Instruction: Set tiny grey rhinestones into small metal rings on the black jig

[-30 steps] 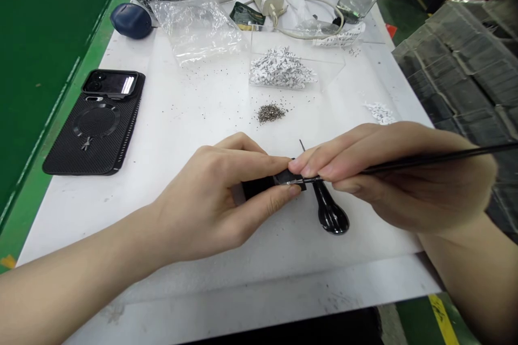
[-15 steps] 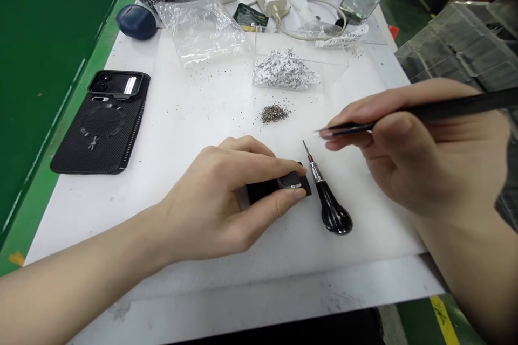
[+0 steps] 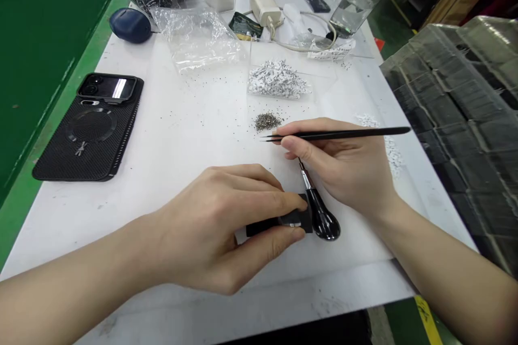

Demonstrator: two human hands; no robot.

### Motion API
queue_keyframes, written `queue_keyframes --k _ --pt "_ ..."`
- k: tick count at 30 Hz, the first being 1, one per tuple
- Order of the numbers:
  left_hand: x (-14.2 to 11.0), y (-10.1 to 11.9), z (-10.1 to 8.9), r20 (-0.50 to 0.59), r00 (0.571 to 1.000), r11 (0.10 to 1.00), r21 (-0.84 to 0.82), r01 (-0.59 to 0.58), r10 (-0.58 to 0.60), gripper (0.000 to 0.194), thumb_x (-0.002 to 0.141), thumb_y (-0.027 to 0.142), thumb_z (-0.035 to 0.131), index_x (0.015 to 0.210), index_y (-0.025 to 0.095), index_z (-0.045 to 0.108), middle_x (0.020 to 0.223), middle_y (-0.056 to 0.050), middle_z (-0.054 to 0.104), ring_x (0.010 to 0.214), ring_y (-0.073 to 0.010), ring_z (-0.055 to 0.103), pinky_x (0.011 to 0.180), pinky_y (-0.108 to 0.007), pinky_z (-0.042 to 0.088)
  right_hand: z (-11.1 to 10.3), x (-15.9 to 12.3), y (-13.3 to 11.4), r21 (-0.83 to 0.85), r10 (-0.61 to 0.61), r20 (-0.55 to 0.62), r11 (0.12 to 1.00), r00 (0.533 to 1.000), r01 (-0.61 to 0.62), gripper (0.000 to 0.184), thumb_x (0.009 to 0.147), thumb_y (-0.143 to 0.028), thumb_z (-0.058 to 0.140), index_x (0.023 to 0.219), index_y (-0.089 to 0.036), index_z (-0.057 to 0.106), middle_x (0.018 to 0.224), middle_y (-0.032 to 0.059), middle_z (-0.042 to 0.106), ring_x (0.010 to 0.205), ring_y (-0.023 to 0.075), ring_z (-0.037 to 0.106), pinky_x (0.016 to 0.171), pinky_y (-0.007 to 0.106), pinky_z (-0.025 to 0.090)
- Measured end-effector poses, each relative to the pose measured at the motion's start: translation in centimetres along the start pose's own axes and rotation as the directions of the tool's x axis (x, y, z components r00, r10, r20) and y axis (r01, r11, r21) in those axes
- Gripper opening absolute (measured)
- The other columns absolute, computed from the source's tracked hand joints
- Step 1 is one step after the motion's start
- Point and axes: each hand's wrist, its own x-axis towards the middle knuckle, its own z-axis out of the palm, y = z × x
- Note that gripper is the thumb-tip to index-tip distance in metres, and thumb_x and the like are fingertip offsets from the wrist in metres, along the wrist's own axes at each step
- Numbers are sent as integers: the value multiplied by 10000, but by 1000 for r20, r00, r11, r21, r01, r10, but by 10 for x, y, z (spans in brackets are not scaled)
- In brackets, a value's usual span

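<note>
My left hand [image 3: 218, 221] lies across a small black block [image 3: 306, 220], gripping it on the table between thumb and fingers. A small dark, shiny part sits on the block, partly hidden by my fingers. In my right hand [image 3: 348, 167] is a pair of black tweezers [image 3: 352, 133], held nearly level. Their fine tips point left, slightly apart, just below a small pile of tiny metal screws [image 3: 267, 121]. A screwdriver [image 3: 325, 220] with a black bulb-shaped handle lies between my hands, close to the block's right end; my right hand covers its tip.
Beyond the screws lies a heap of white bits [image 3: 279, 81] in a clear tray. A phone [image 3: 93, 129] is at left, a blue air blower [image 3: 130, 25] behind it. Plastic bags [image 3: 202, 46], a charger [image 3: 265, 8] and a glass of liquid [image 3: 356, 8] stand at the back. Stacked clear boxes [image 3: 437, 102] are on the right.
My right hand has moved left with the tweezers, bringing their tips close to the screw pile. My left hand still holds the block. The view has shifted slightly.
</note>
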Motion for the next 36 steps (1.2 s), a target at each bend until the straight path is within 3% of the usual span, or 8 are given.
queue_keyframes --k 4,10,16,21,24,28,32,36 --pt "2 6 -2 53 998 999 34 34 -35 176 1067 147 687 1208 134 792 984 -69 867 931 -215 810 914 -336 692 3 -1 1 25 36 58 999 998 -37 163 987 -198 844 1098 -300 907 1108 -16 911 1044 194 874 949 309 750" --pt "2 2 2 -28 999 998 64 -18 19 207 1054 147 676 1238 177 767 950 -52 850 895 -215 786 964 -362 694 5 1 -2 -10 -3 73 1000 997 4 224 990 -136 822 1102 -311 905 1134 -17 908 1066 211 873 932 323 759" --pt "1 -1 5 -34 999 999 48 17 -15 171 1052 153 683 1194 145 777 950 -64 854 900 -209 792 960 -340 689 5 3 -2 23 -4 95 1000 995 2 240 984 -112 824 1111 -298 907 1120 -28 913 1059 197 879 953 306 758" --pt "1 2 4 -37 998 998 35 42 -40 175 1061 160 682 1209 182 772 963 -55 863 901 -216 802 931 -359 696 4 3 -1 -2 21 72 1000 997 -21 213 981 -157 844 1093 -325 914 1112 -31 913 1029 219 884 918 336 767" --pt "1 1 3 -33 999 998 52 25 -23 191 1058 151 681 1226 181 766 957 -51 858 902 -214 795 937 -362 696 3 4 -1 11 44 61 999 997 -44 152 998 -205 839 1080 -311 912 1042 -20 911 857 188 866 774 305 752" --pt "0 3 0 -74 997 992 126 23 -13 215 1066 155 690 1265 182 767 1000 -37 863 929 -195 795 968 -350 679 -8 6 1 182 17 38 983 999 -24 92 1032 -251 820 1026 -300 898 1000 -25 897 773 149 821 686 269 712" --pt "3 9 -4 -77 989 969 204 138 -124 179 1089 195 711 1244 154 789 1044 -53 879 985 -200 817 950 -346 654 -24 1 6 437 -106 138 899 985 36 135 1068 -223 770 1097 -302 877 1009 -11 889 902 189 856 832 335 745" --pt "8 13 -8 -52 987 976 151 155 -149 92 1064 161 722 1000 172 787 837 -29 830 900 -206 831 917 -338 665 -30 -4 8 516 -234 282 855 930 59 245 1033 -108 762 1189 -275 850 1061 34 886 995 234 863 935 420 745"
